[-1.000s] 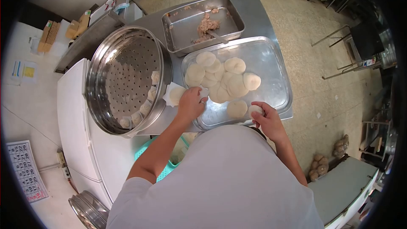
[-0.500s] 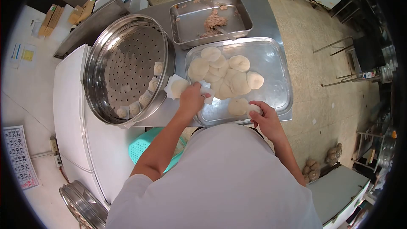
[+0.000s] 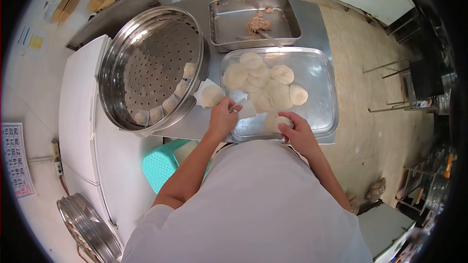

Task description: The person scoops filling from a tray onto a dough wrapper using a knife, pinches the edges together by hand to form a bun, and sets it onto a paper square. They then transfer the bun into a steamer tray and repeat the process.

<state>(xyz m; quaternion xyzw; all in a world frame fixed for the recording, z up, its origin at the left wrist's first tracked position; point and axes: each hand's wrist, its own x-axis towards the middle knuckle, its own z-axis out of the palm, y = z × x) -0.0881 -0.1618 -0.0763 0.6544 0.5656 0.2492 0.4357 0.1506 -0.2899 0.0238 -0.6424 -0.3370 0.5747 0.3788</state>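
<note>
My left hand [image 3: 224,118] is closed on a white paper square [image 3: 246,109] at the near left side of the metal tray [image 3: 319,80]. Just beyond its fingers, a round dough piece [image 3: 213,96] lies on another paper square [image 3: 199,93] between steamer and tray. My right hand [image 3: 298,130] curls around a pale, round dough ball [image 3: 286,120], partly hidden by the fingers. That ball is over a flat dough round [image 3: 271,123] near the tray's front edge. Several overlapping dough rounds [image 3: 278,95] are spread across the tray.
A large perforated steamer [image 3: 161,53] stands at left, with several small filled buns [image 3: 169,103] on papers along its right side. Behind the tray is a deep pan [image 3: 229,24] with minced filling [image 3: 258,23] and a utensil. A turquoise stool [image 3: 161,168] stands below the table.
My right hand has moved left, bringing the dough ball over the flat round. My left hand still holds paper, which now shows more fully. The view has shifted slightly.
</note>
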